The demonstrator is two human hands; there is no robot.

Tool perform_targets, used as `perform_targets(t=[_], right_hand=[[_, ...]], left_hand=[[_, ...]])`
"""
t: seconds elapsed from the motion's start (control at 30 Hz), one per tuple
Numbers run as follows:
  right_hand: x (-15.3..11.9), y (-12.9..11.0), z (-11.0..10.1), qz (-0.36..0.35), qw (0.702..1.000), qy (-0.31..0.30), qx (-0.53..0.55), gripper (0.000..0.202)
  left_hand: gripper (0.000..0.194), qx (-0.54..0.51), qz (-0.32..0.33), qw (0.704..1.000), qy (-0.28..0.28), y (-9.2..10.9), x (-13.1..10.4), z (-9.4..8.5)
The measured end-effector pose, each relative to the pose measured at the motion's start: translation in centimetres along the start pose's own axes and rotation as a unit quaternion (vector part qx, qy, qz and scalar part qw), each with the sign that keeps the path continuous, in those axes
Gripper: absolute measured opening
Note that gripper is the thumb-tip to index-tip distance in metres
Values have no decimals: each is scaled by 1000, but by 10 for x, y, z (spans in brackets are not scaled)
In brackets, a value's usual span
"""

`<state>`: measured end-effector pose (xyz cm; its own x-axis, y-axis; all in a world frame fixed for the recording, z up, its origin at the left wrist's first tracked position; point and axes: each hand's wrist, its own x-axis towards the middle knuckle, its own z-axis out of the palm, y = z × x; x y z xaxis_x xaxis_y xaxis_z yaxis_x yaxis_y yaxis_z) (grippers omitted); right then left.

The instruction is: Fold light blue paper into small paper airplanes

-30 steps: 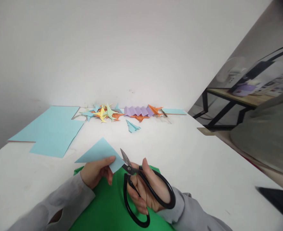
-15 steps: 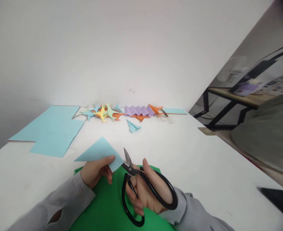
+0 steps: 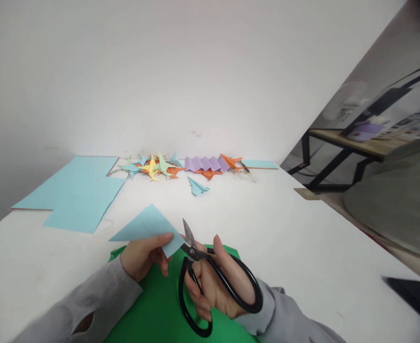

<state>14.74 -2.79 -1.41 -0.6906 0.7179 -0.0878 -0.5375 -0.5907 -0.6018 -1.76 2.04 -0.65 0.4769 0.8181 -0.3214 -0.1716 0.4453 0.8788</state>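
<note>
The left hand (image 3: 138, 257) pinches the paper (image 3: 149, 223) near its right end, most of it spreading up and left past the thumb. The right hand (image 3: 220, 287) grips the scissors (image 3: 192, 252), blades spread at the paper's corner; I see no slit there. Beyond, a blue plane (image 3: 197, 187) looks fully folded.

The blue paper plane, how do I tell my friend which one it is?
On the white table, look toward the wall for the pleated purple paper. Just in front of it lies the blue paper plane, a small pointed fold. It sits by itself, while the other folded pieces bunch up along the wall.
</note>
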Motion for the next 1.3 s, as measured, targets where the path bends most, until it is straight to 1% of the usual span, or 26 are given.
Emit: perform_targets(t=[0.1, 0.23, 0.3, 0.4, 0.63, 0.8, 0.9, 1.07, 1.2, 1.3], right_hand=[[-1, -3, 1, -1, 1000, -10, -3, 75], [-3, -7, -1, 26, 999, -22, -7, 77], [-3, -7, -2, 32, 999, -23, -8, 78], [-3, -7, -4, 27, 999, -20, -7, 76], [-4, -8, -4, 18, 999, -24, -12, 72], [-2, -6, -1, 12, 1000, -18, -22, 72], [-2, -4, 0, 18, 1000, -8, -21, 74], [-1, -2, -1, 17, 1000, -3, -23, 73], [-1, -5, -3, 17, 1000, -4, -25, 72], [-3, -8, -4, 33, 999, -8, -23, 73]], left_hand=[[28, -9, -17, 1000, 3, 1, 1, -2], [28, 7, -24, 1000, -1, 2, 3, -4], [29, 13, -24, 1000, 8, 2, 3, -4], [28, 11, -18, 1000, 16, 3, 3, -4], [29, 8, -5, 1000, 4, 4, 3, -5], [26, 10, -13, 1000, 7, 3, 3, -7], [25, 19, -14, 1000, -3, 1, 3, -6], [28, 25, 0, 1000, -16, -1, 2, -5], [28, 23, -14, 1000, -13, -1, 2, -6], [28, 23, -29, 999, -10, 0, 2, -6]])
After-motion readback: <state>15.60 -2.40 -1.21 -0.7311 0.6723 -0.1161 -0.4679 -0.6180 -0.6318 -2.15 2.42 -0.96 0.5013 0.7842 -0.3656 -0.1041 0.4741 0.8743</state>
